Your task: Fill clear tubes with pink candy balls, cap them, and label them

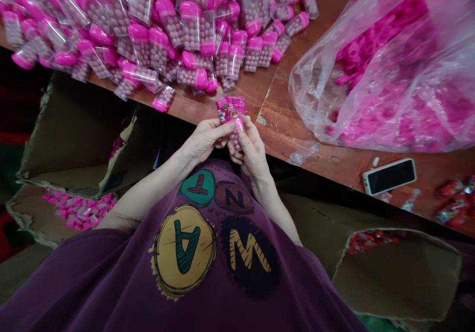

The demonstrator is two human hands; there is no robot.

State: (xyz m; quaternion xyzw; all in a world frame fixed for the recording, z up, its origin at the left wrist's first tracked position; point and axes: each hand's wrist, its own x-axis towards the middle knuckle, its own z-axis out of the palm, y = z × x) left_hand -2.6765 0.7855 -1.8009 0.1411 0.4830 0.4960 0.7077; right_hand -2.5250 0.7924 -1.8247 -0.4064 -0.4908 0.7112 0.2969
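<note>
In front of my chest, both hands meet at the table's edge. My right hand (pixel 250 146) is closed around a small clear candy container (pixel 235 141) with pale pink balls and a pink cap. My left hand (pixel 205 138) pinches at a pink printed packet (pixel 230 107), which stands up just beyond the cap. The left thumb reaches toward the cap, and the curled fingers hide much of the container. Whether the packet is attached to the container, I cannot tell. Just beyond lies a large heap of similar pink-capped candy containers (pixel 191 25).
A clear plastic bag (pixel 308 84) of pink plastic parts sits on the wooden table (pixel 274 109) at right. Nearby lie a phone (pixel 389 176) and red wrapped pieces (pixel 454 201). Below stand cardboard boxes at left (pixel 70 139) and right (pixel 404 277), holding pink and red pieces.
</note>
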